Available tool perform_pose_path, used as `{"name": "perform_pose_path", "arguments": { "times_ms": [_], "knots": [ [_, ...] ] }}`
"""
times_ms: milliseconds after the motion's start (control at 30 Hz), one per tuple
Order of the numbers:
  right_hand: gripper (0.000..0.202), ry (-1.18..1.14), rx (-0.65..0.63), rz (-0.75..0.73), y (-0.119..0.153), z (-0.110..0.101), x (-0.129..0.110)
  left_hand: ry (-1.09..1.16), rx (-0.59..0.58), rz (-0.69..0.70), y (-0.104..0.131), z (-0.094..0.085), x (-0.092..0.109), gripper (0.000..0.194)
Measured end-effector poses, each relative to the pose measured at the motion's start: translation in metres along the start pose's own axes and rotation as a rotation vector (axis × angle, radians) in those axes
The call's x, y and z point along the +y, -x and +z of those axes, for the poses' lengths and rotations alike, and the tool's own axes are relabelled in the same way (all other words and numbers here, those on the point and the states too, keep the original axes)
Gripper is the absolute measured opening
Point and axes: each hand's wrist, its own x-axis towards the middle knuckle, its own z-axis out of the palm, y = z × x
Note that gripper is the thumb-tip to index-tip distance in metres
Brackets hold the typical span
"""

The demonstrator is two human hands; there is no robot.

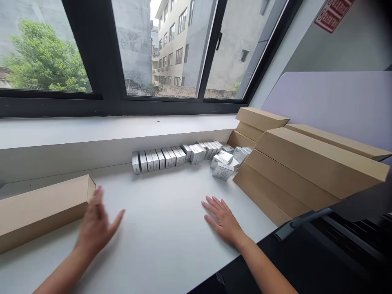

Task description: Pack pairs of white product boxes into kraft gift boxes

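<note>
My left hand (97,223), slightly blurred, is at the right end of a long brown cardboard box (45,206) on the left of the white table (159,228). Its thumb points away from the other fingers, and nothing is in it. Whether it touches the box end I cannot tell. Near the table's front edge, my right hand (223,220) has its fingers spread, palm down, on or just above the surface. Beyond it lie several small white boxes (223,171) in a loose heap. A row of similar white boxes (156,159) stands upright along the back.
Several long brown cardboard boxes (306,171) are stacked on the right, jutting past the table edge. Behind the table runs a white window ledge (116,128) under dark-framed windows. A dark object with a bar (303,224) sits below the stack at lower right.
</note>
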Motion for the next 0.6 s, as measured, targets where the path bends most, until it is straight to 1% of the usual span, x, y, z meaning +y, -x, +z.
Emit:
{"name": "perform_pose_path", "arguments": {
  "times_ms": [33, 67, 100, 167, 200, 233, 267, 333, 400, 467, 533, 600],
  "knots": [
    [0.053, 0.056, 0.005, 0.023, 0.005, 0.004, -0.003, 0.008, -0.04, 0.035, -0.009, 0.022, 0.011, 0.105],
    [0.054, 0.096, 0.01, 0.046, 0.007, 0.008, -0.007, 0.02, -0.096, 0.032, -0.02, 0.043, 0.02, 0.105],
    [0.056, 0.125, 0.016, 0.067, 0.008, 0.011, -0.012, 0.034, -0.128, -0.018, -0.034, 0.063, 0.027, 0.107],
    [0.058, 0.156, 0.025, 0.105, 0.006, 0.015, -0.021, 0.119, -0.097, -0.151, -0.068, 0.094, 0.039, 0.121],
    [0.059, 0.162, 0.033, 0.12, 0.004, 0.017, -0.024, 0.15, -0.069, -0.201, -0.086, 0.106, 0.044, 0.128],
    [0.059, 0.163, 0.043, 0.131, 0.002, 0.017, -0.026, 0.156, -0.017, -0.221, -0.103, 0.116, 0.049, 0.133],
    [0.059, 0.16, 0.052, 0.138, 0.001, 0.018, -0.027, 0.155, 0.038, -0.216, -0.119, 0.124, 0.054, 0.134],
    [0.059, 0.146, 0.067, 0.143, 0.0, 0.018, -0.029, 0.13, 0.196, -0.222, -0.145, 0.137, 0.063, 0.125],
    [0.059, 0.135, 0.074, 0.145, 0.001, 0.017, -0.029, 0.097, 0.307, -0.25, -0.159, 0.146, 0.07, 0.118],
    [0.058, 0.133, 0.076, 0.148, 0.002, 0.017, -0.029, 0.077, 0.34, -0.285, -0.165, 0.153, 0.074, 0.115],
    [0.058, 0.134, 0.076, 0.148, 0.002, 0.017, -0.028, 0.082, 0.317, -0.303, -0.166, 0.157, 0.074, 0.109],
    [0.058, 0.139, 0.071, 0.149, 0.002, 0.018, -0.027, 0.099, 0.304, -0.289, -0.166, 0.158, 0.073, 0.104]
  ]
}}
